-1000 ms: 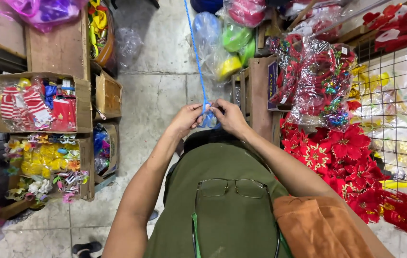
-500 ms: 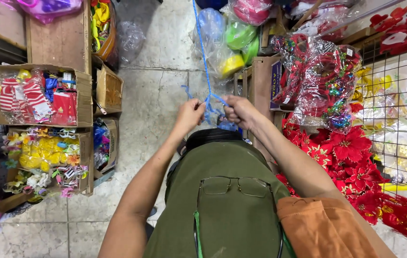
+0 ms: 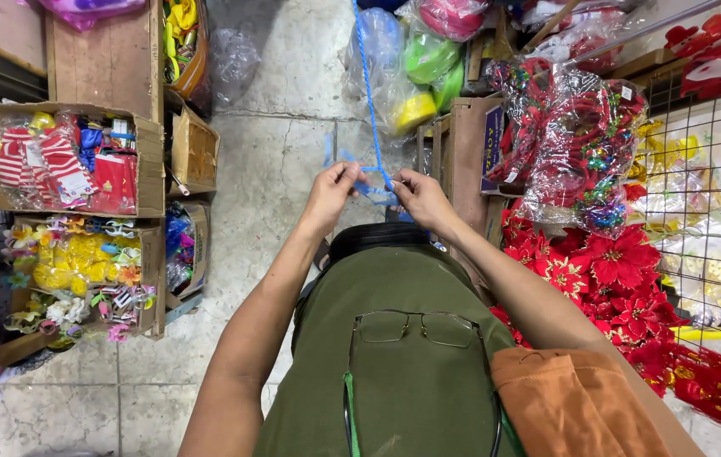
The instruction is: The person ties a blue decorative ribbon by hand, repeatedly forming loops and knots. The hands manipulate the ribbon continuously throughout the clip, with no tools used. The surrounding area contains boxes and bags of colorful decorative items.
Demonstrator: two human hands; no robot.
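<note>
Here the left hand and right hand pinch a blue cord between narrow fingers, mid-scene over a grey tiled floor. Toy boxes sit left; red flowers and bagged goods crowd right.
</note>
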